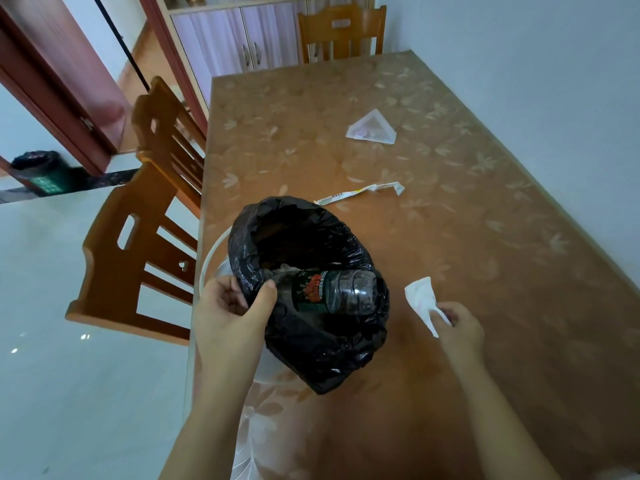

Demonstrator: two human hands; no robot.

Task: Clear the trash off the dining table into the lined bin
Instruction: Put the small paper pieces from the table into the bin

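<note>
My left hand (232, 317) grips the rim of a white bin with a black liner (332, 355), held tilted at the table's near left edge. A clear plastic bottle with a green and red label (332, 289) lies inside the liner. To the right of the bin, my right hand (457, 327) pinches a white crumpled tissue (420, 299) on the brown flowered table (485, 237). Farther back lie a twisted white wrapper strip (363, 192) and a white triangular packet (372, 129).
Two wooden chairs (145, 244) stand along the table's left side and a third (341, 31) at the far end. The table's right side runs along a wall. A second dark bin (38, 169) stands on the floor by a doorway at far left.
</note>
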